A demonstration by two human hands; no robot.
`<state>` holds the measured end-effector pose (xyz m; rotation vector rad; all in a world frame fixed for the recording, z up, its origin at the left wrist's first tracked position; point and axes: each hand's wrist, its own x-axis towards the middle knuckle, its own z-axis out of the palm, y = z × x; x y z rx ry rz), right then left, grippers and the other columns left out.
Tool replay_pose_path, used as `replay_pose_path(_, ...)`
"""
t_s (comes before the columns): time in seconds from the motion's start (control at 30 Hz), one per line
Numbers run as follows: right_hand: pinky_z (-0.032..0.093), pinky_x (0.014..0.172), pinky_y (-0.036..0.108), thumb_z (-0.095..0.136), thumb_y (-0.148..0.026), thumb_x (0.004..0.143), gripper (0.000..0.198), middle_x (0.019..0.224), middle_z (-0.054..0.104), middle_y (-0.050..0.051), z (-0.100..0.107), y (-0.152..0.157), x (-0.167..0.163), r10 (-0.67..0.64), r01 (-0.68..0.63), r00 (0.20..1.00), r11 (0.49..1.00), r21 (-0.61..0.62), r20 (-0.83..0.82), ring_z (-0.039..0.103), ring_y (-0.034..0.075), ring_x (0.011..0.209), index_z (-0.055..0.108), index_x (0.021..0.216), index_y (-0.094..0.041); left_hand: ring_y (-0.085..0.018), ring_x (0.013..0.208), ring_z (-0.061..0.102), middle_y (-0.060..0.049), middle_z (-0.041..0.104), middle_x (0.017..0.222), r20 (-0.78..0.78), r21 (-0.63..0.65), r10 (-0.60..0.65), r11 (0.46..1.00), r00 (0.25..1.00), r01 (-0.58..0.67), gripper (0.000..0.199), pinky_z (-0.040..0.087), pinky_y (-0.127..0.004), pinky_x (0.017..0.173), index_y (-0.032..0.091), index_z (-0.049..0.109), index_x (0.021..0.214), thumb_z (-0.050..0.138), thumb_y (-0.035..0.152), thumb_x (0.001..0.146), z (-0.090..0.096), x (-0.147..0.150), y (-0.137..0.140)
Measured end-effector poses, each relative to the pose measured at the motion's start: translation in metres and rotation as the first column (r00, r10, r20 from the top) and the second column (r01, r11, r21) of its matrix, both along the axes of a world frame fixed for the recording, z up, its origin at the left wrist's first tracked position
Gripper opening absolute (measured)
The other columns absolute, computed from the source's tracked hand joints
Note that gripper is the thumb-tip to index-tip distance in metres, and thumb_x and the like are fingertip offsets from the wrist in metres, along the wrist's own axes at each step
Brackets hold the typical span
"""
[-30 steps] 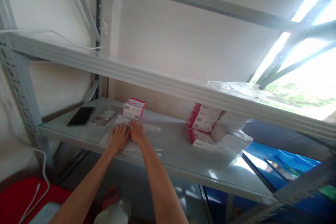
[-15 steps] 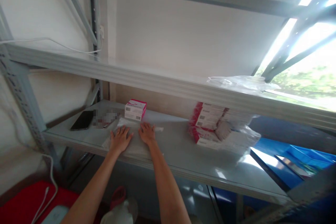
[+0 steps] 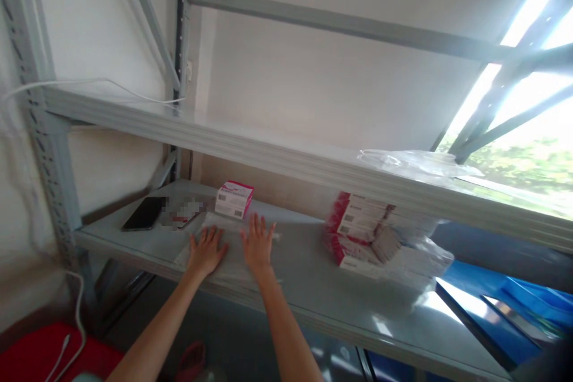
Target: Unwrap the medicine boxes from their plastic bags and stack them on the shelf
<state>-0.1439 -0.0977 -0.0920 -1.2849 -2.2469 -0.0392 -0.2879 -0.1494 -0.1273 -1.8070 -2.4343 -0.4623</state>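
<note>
A clear plastic bag (image 3: 233, 250) lies flat on the grey shelf, near its front edge. My left hand (image 3: 207, 252) rests on the left part of the bag, fingers spread. On the bag's right side is my right hand (image 3: 258, 245), its fingers stretched out; whether the palm touches the plastic I cannot tell. Just behind the bag stands a small white and pink box (image 3: 234, 199). Neither hand grips anything.
A black phone (image 3: 144, 213) and a blurred flat item (image 3: 188, 213) lie to the left. Plastic-wrapped pink and white boxes (image 3: 358, 233) sit to the right. An upper shelf beam (image 3: 268, 158) crosses above the hands. Blue bins (image 3: 532, 292) stand at far right.
My right hand has shifted slightly and its fingers now point up and away, more stretched. My left hand stays on the bag. The camera view has tilted up a little.
</note>
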Motion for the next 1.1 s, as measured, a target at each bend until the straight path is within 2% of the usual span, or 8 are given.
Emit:
replay_pose_path(0.13, 0.008, 0.114, 0.053, 0.022, -0.048, 0.097, 0.055, 0.151, 0.026, 0.005, -0.004, -0.044, 0.002, 0.261, -0.261, 0.965, 0.965, -0.019, 0.028, 0.018, 0.021, 0.141, 0.024, 0.146, -0.024, -0.035, 0.139, 0.021, -0.012, 0.029, 0.15, -0.033, -0.001, -0.013, 1.0, 0.999, 0.013, 0.054, 0.014, -0.066, 0.106, 0.018, 0.037, 0.14, 0.031, 0.041, 0.092, 0.002, 0.0, -0.004)
replay_pose_path(0.2, 0.01, 0.114, 0.054, 0.022, -0.05, 0.097, 0.055, 0.151, 0.028, 0.005, -0.014, -0.055, 0.009, 0.302, -0.298, 0.953, 0.95, -0.094, 0.034, 0.021, 0.022, 0.14, 0.026, 0.146, -0.026, -0.034, 0.139, 0.022, -0.013, 0.029, 0.15, -0.034, -0.008, -0.018, 1.0, 0.999, 0.018, 0.054, 0.015, -0.065, 0.106, 0.016, 0.037, 0.14, 0.031, 0.041, 0.092, 0.003, 0.0, -0.005)
replay_pose_path(0.4, 0.011, 0.112, 0.058, 0.03, -0.051, 0.095, 0.054, 0.15, 0.028, 0.005, -0.029, -0.047, 0.057, 0.21, -0.184, 0.974, 0.951, -0.247, 0.086, 0.023, 0.025, 0.14, 0.03, 0.144, -0.028, -0.034, 0.139, 0.02, -0.011, 0.028, 0.151, -0.017, -0.013, -0.005, 1.0, 1.0, 0.005, 0.059, 0.014, -0.066, 0.106, 0.018, 0.038, 0.14, 0.031, 0.05, 0.091, 0.004, -0.001, -0.003)
replay_pose_path(0.57, 0.012, 0.113, 0.054, 0.03, -0.047, 0.096, 0.05, 0.148, 0.031, 0.003, -0.029, -0.045, 0.089, 0.11, -0.083, 0.988, 0.968, -0.236, 0.104, 0.024, 0.023, 0.139, 0.033, 0.143, -0.029, -0.034, 0.139, 0.021, -0.011, 0.028, 0.151, -0.003, -0.012, -0.002, 1.0, 1.0, 0.002, 0.058, 0.014, -0.065, 0.106, 0.019, 0.038, 0.14, 0.031, 0.049, 0.091, 0.004, 0.0, -0.003)
replay_pose_path(0.77, 0.013, 0.113, 0.053, 0.027, -0.044, 0.097, 0.048, 0.147, 0.035, 0.004, -0.028, -0.05, 0.093, 0.08, -0.065, 0.995, 0.969, -0.237, 0.056, 0.027, 0.023, 0.138, 0.037, 0.142, -0.028, -0.035, 0.139, 0.022, -0.012, 0.032, 0.149, 0.022, 0.031, -0.019, 0.999, 1.0, 0.019, 0.056, 0.014, -0.065, 0.107, 0.019, 0.041, 0.139, 0.032, 0.047, 0.091, 0.002, -0.001, -0.003)
replay_pose_path(0.87, 0.014, 0.113, 0.052, 0.025, -0.043, 0.098, 0.048, 0.146, 0.038, 0.005, -0.025, -0.051, 0.092, 0.066, -0.06, 0.998, 0.963, -0.265, 0.016, 0.028, 0.022, 0.138, 0.038, 0.141, -0.025, -0.032, 0.136, 0.03, -0.014, 0.033, 0.148, 0.084, 0.131, -0.001, 0.991, 0.996, -0.01, 0.057, 0.018, -0.064, 0.106, 0.019, 0.029, 0.144, 0.028, 0.044, 0.094, 0.002, -0.002, -0.004)
replay_pose_path(0.97, 0.014, 0.113, 0.052, 0.025, -0.042, 0.098, 0.048, 0.143, 0.042, 0.007, -0.023, -0.051, 0.091, 0.047, -0.054, 0.998, 0.958, -0.282, -0.029, 0.03, 0.022, 0.137, 0.038, 0.14, -0.022, -0.028, 0.136, 0.032, -0.015, 0.03, 0.15, 0.149, 0.31, 0.067, 0.944, 0.987, -0.111, 0.055, 0.023, -0.058, 0.108, 0.02, 0.021, 0.147, 0.022, 0.039, 0.096, 0.006, -0.001, -0.009)
replay_pose_path(1.1, 0.015, 0.113, 0.051, 0.028, -0.042, 0.098, 0.048, 0.141, 0.044, 0.008, -0.023, -0.051, 0.092, 0.041, -0.056, 0.997, 0.957, -0.283, -0.059, 0.032, 0.022, 0.136, 0.039, 0.139, -0.02, -0.025, 0.138, 0.026, -0.014, 0.029, 0.15, 0.072, 0.436, 0.127, 0.888, 0.989, -0.146, 0.052, 0.012, -0.055, 0.112, 0.017, 0.026, 0.145, 0.02, 0.031, 0.096, 0.012, 0.005, -0.018)
